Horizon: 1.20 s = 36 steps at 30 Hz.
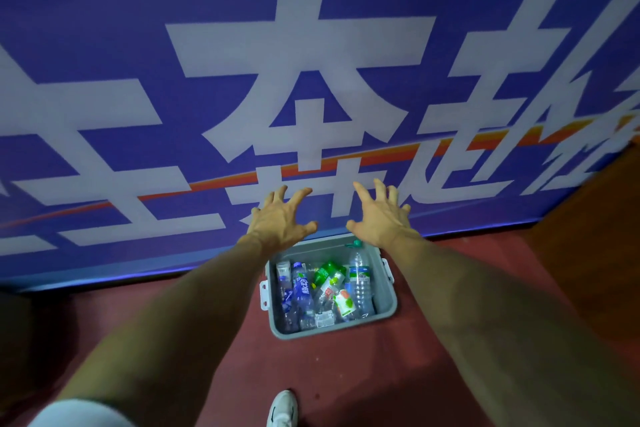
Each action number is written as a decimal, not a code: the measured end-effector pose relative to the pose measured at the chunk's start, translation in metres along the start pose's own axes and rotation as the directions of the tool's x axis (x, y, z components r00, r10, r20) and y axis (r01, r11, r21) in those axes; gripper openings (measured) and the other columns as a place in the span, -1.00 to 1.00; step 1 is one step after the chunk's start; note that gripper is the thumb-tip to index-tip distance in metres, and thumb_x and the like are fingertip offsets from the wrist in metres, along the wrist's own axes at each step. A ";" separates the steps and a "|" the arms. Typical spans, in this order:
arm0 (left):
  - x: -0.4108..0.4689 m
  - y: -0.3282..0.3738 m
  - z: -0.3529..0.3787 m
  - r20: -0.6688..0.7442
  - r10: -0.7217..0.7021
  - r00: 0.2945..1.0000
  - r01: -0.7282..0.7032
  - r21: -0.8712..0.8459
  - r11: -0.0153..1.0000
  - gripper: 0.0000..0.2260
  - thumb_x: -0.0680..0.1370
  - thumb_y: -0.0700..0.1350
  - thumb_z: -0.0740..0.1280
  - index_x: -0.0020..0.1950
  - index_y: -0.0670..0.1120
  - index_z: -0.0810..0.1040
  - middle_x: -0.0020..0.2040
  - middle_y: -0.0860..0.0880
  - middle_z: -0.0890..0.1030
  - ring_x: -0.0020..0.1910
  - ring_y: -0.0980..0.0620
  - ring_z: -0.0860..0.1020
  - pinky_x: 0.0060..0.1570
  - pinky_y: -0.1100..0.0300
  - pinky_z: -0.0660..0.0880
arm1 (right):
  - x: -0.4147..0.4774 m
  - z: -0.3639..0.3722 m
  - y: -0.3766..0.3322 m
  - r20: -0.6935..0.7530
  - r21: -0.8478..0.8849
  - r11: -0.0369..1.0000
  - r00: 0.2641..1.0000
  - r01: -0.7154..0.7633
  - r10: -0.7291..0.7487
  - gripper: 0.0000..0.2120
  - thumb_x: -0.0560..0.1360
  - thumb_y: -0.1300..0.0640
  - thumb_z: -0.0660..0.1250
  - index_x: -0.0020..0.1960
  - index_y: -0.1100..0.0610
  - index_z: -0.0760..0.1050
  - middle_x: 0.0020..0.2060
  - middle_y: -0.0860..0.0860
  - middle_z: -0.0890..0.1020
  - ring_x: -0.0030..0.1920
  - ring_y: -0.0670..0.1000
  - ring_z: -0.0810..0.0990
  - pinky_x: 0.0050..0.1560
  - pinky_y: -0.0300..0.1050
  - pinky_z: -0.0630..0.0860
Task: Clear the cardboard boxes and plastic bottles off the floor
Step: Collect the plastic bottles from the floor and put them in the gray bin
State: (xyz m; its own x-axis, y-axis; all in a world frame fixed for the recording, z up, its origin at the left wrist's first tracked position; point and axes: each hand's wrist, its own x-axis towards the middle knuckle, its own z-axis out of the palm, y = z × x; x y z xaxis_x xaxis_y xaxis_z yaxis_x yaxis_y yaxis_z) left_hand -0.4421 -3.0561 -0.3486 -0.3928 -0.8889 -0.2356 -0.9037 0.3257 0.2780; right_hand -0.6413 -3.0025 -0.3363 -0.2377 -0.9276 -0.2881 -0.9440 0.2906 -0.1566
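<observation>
A grey plastic bin (387,305) stands on the red floor against a blue banner. Several plastic bottles lie inside it, among them a blue-labelled bottle (300,288), a green bottle (327,272) and a tall clear bottle (360,282). My left hand (278,218) hovers above the bin's far left corner, fingers spread, holding nothing. My right hand (381,217) hovers above the far right corner, also spread and empty. No cardboard box is in sight.
A large blue banner (138,28) with white characters and an orange stripe rises right behind the bin. Red floor (346,374) surrounds the bin. My white shoe (283,409) is at the bottom edge, just short of the bin.
</observation>
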 end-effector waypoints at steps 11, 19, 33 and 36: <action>-0.025 0.028 -0.024 -0.084 0.094 0.992 -0.086 0.096 0.992 -0.34 0.57 0.29 0.23 0.60 0.23 0.04 0.63 -0.12 -0.01 0.59 -0.17 0.02 0.44 -0.29 0.21 | -0.043 -0.026 0.008 -0.081 0.009 1.000 0.997 -0.007 0.007 -0.21 0.54 -0.16 0.32 0.61 -0.17 -0.05 0.60 0.09 -0.10 0.56 0.26 -0.05 0.43 0.36 0.14; -0.012 0.073 -0.036 -0.052 0.387 0.921 -0.375 0.159 0.913 -0.41 0.57 0.28 0.24 0.57 0.30 0.15 0.64 -0.07 -0.05 0.60 -0.17 -0.05 0.43 -0.37 0.16 | -0.103 -0.037 0.039 -0.152 0.115 0.950 0.940 -0.289 0.305 -0.23 0.54 -0.16 0.33 0.61 -0.20 -0.03 0.61 0.05 -0.15 0.57 0.27 -0.17 0.45 0.38 0.06; -0.135 0.206 0.012 0.159 0.833 0.529 -0.847 0.146 0.510 -0.33 0.53 0.27 0.29 0.58 0.27 0.08 0.64 -0.05 -0.06 0.60 -0.16 -0.06 0.45 -0.31 0.14 | -0.336 0.005 0.073 -0.154 0.326 0.576 0.560 -0.749 0.814 -0.17 0.51 -0.16 0.37 0.60 -0.21 -0.06 0.59 0.04 -0.01 0.53 0.26 0.04 0.41 0.37 0.18; -0.195 0.234 0.028 0.191 0.890 0.414 -0.909 0.127 0.396 -0.35 0.54 0.27 0.28 0.57 0.28 0.10 0.64 -0.04 -0.07 0.60 -0.16 -0.07 0.44 -0.31 0.13 | -0.408 0.023 0.079 -0.134 0.342 0.479 0.463 -0.808 0.876 -0.20 0.52 -0.17 0.35 0.60 -0.21 -0.04 0.59 0.05 -0.02 0.54 0.28 0.02 0.40 0.36 0.20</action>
State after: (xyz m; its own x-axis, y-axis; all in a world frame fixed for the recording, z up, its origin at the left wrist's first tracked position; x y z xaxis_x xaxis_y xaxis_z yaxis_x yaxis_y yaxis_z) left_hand -0.5815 -2.7982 -0.2635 -0.9995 -0.0167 -0.0282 -0.0222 0.9782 0.2065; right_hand -0.6137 -2.5956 -0.2532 -0.9677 -0.2065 -0.1445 -0.1822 0.9693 -0.1649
